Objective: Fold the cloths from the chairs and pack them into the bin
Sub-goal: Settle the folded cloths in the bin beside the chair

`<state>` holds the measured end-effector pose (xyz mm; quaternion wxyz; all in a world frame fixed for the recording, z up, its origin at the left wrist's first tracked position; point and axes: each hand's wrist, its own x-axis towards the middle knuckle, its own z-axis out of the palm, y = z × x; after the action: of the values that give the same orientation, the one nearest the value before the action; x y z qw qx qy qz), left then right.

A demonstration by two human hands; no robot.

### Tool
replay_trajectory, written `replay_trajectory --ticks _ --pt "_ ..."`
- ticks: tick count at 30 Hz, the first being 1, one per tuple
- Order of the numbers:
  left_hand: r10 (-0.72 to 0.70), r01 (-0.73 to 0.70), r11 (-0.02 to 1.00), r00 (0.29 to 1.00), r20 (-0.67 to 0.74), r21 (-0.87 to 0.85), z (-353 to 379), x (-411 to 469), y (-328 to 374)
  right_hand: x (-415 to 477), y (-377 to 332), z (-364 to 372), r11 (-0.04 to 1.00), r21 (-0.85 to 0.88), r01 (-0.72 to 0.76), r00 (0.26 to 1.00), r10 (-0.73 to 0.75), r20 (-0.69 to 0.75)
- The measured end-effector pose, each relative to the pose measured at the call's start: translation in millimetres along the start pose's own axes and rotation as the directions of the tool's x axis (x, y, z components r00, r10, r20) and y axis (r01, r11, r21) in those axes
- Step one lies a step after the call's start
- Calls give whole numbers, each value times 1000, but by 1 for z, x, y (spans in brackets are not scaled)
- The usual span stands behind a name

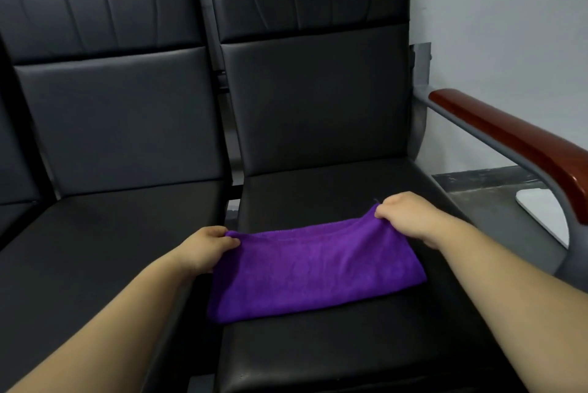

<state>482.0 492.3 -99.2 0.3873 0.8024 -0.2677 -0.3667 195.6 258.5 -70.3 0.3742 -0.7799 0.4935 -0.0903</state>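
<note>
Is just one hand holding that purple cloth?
No, the left hand and the right hand each pinch a far corner of the purple cloth on the chair seat.

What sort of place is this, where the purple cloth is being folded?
Probably a waiting room or office lobby: black padded chairs side by side, a wood-topped metal armrest, a plain grey wall. Left hand and right hand pinch the purple cloth.
</note>
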Motion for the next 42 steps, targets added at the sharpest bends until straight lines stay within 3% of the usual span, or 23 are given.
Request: replay_trajectory --ticks 13,25,30,33,38,42 --pt "50 -14 986 974 -220 164 -2 25 -10 31 2 20 964 -264 -35 999 30 -24" --pt "163 4 891 930 -328 454 7 21 -6 26 -2 24 961 -272 -56 995 32 -93" --pt "272 -90 841 923 -274 533 19 10 5 11 -9 20 933 -359 -29 984 -36 -172" --pt "333 -145 781 919 -209 608 36 -1 15 4 -12 22 904 -422 64 978 -140 -152" --pt "533 -449 660 845 47 602 68 -16 26 -5 -17 32 856 -406 320 947 -296 121" --pt "500 -532 546 827 257 648 94 -22 23 -5 -16 35 843 -450 296 954 -239 179"
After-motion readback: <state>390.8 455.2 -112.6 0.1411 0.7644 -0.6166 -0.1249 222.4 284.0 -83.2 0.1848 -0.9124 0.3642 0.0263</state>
